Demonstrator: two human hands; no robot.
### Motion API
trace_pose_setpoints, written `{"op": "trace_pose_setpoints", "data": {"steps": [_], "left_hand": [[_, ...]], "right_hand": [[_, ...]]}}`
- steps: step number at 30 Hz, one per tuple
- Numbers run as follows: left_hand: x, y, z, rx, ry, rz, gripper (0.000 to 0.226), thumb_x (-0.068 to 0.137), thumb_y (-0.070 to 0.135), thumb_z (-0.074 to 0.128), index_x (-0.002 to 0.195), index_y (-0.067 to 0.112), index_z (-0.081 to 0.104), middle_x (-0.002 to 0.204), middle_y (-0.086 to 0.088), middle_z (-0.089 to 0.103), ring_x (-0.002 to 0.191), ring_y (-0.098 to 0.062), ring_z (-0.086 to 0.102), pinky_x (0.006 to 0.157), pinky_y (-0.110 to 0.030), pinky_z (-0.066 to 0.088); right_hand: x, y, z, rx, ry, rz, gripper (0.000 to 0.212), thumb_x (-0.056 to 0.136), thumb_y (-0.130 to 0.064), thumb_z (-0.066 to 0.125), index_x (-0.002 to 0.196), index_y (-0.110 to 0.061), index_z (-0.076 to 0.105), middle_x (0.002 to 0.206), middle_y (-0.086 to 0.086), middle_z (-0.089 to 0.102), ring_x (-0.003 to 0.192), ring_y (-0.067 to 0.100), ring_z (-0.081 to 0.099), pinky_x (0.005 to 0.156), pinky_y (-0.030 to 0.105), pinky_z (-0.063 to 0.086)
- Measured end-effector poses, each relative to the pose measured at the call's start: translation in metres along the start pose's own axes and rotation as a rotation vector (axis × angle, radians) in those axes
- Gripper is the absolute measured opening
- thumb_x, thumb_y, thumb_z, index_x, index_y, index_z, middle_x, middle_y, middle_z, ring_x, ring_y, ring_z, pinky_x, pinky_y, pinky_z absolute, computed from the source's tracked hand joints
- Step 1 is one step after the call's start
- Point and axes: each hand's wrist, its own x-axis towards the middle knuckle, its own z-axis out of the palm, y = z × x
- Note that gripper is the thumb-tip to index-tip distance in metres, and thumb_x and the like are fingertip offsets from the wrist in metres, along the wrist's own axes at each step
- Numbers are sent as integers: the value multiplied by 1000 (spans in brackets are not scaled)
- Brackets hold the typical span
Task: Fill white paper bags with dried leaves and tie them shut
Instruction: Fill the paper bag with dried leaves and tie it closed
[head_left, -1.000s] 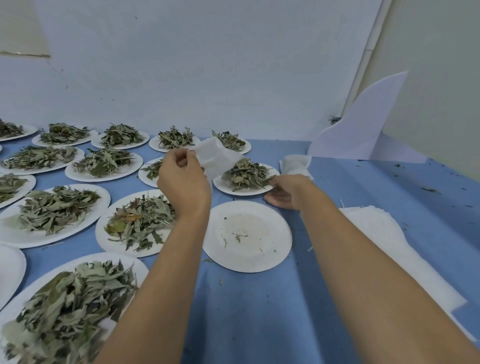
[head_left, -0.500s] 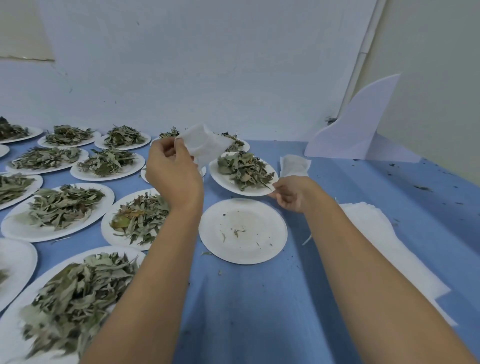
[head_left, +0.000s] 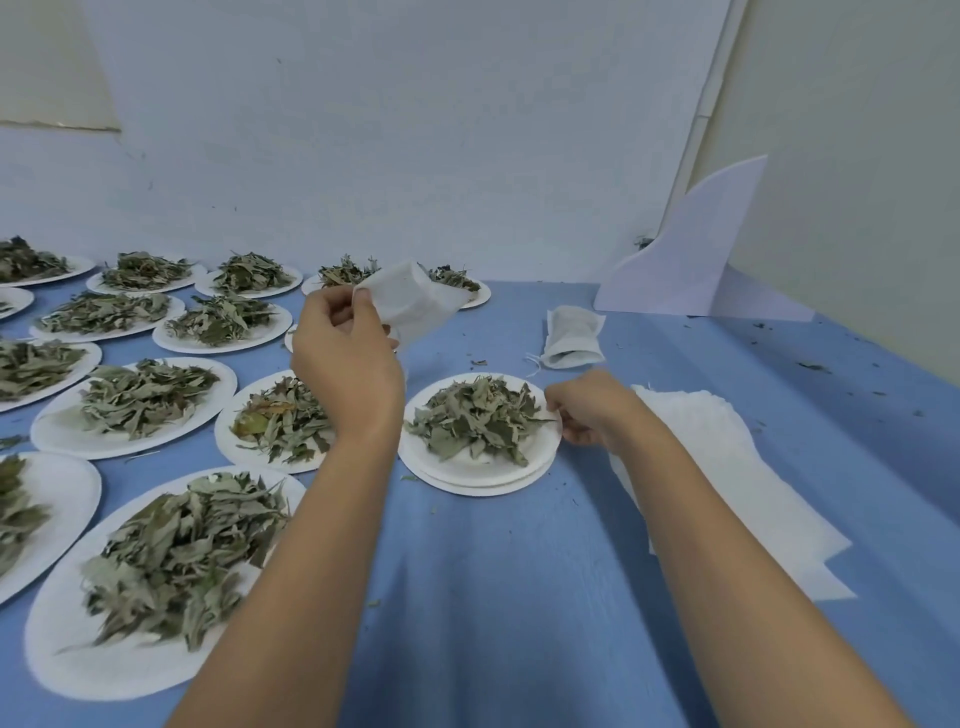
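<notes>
My left hand (head_left: 345, 358) holds an empty white paper bag (head_left: 410, 301) up above the table, pinched at its mouth. My right hand (head_left: 592, 410) grips the right rim of a white paper plate (head_left: 543, 447) heaped with dried leaves (head_left: 475, 418). That plate now sits on top of the empty plate (head_left: 498, 486) in front of me. A filled white bag (head_left: 571, 338) with a loose string lies on the blue table (head_left: 519, 597) behind the plate.
Several more plates of dried leaves (head_left: 171, 561) cover the left half of the table. A stack of flat white bags (head_left: 727, 467) lies under my right forearm. A white foam board (head_left: 696, 249) leans in the back right corner against the wall.
My right hand has dragged the leaf-filled plate toward me and set it onto the empty plate. My left hand still holds the bag, slightly higher.
</notes>
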Motion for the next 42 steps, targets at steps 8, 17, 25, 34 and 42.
{"op": "trace_pose_setpoints", "data": {"steps": [8, 17, 25, 34, 42], "left_hand": [[-6, -4, -2, 15, -43, -12, 5, 95, 15, 55, 90, 16, 57, 74, 12, 57, 61, -7, 60, 49, -10, 47], [1, -5, -10, 60, -62, 3, 7, 94, 18, 56, 91, 14, 62, 77, 6, 63, 59, -7, 65, 48, -10, 43], [0, -13, -11, 119, -141, -55, 11, 93, 18, 58, 91, 17, 69, 78, 4, 68, 52, 8, 62, 50, -4, 41], [-3, -18, -8, 154, -204, -55, 16, 93, 18, 59, 100, 12, 72, 84, 0, 68, 48, 10, 59, 50, -4, 42], [-5, -17, -7, 115, -214, -86, 15, 92, 18, 61, 101, 14, 72, 77, 14, 65, 54, 7, 64, 54, -8, 49]], "right_hand": [[5, 10, 6, -106, 110, -87, 26, 83, -1, 56, 60, -9, 44, 54, 6, 45, 44, 18, 50, 72, 36, 52], [-19, -9, 4, -412, 159, -487, 10, 85, -23, 60, 92, -21, 65, 94, -4, 61, 92, 17, 57, 73, 26, 45], [-32, -19, 11, -680, -459, -620, 63, 84, -21, 70, 136, -46, 44, 155, -19, 20, 141, 3, 22, 112, 26, 22], [-28, -11, 25, -684, -175, -767, 29, 87, -17, 67, 114, -27, 69, 111, -5, 70, 85, 0, 60, 69, 5, 39], [-32, -14, 25, -603, -91, -778, 26, 86, -9, 62, 104, -23, 75, 99, 3, 74, 68, -2, 60, 60, 10, 44]]}}
